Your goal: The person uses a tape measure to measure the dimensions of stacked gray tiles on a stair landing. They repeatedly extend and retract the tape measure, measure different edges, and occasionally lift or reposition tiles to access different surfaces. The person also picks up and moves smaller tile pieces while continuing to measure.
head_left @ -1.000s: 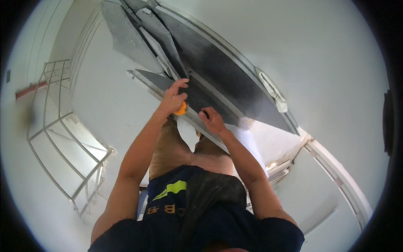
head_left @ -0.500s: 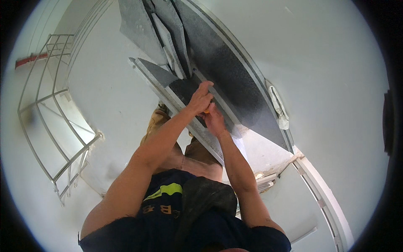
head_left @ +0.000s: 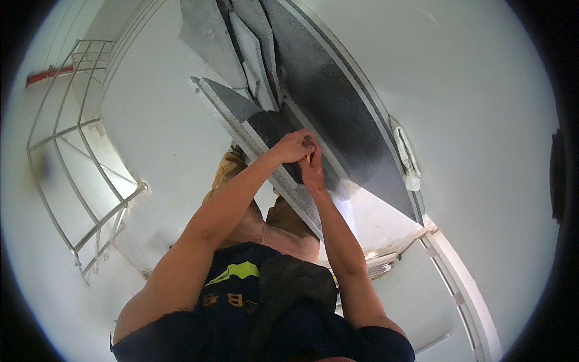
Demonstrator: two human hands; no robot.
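Observation:
My left hand (head_left: 292, 147) is closed, its fingers meeting the right hand's over a long dark grey slab (head_left: 268, 128). Whatever it pinches is hidden. My right hand (head_left: 312, 174), also closed, is just below it, around a small yellow-orange object (head_left: 309, 158) that shows only as a sliver between the fingers; its kind cannot be made out. A narrow light grey strip (head_left: 336, 166) runs lengthwise beside the hands. Beyond it a large dark slab (head_left: 362, 120) leans along the wall.
Several broken grey slab pieces (head_left: 211, 42) stand upright at the upper middle. A crumpled pale cloth or bag (head_left: 405, 157) lies along the large slab's outer edge. Metal railing (head_left: 90, 232) rises on the left. A white frame edge (head_left: 461, 280) curves at lower right.
My left hand has drawn back from the light grey strip's edge, and both hands are now closer together. The yellow-orange object has turned more upright. The whole view has shifted slightly.

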